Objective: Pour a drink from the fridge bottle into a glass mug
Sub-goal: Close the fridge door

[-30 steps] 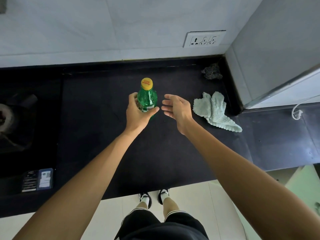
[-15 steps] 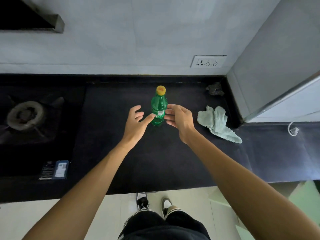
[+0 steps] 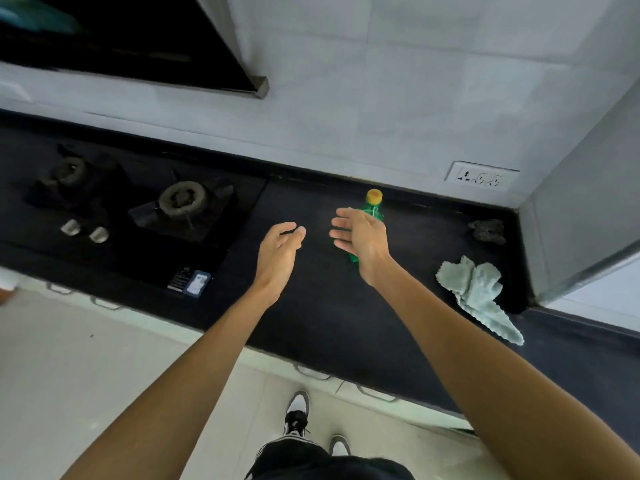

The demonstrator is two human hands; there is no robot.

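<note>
2 empty hands, left hand [image 3: 277, 252] and right hand [image 3: 362, 237] grips released, green bottle [image 3: 373, 211] label hidden

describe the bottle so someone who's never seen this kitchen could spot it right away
On the black countertop to the right of the gas stove, look toward the back wall, just left of the white wall socket. The bottle stands upright there, partly hidden behind the open right hand. It is the only green thing with a yellow cap; the nearby cloth is pale and crumpled.
</note>
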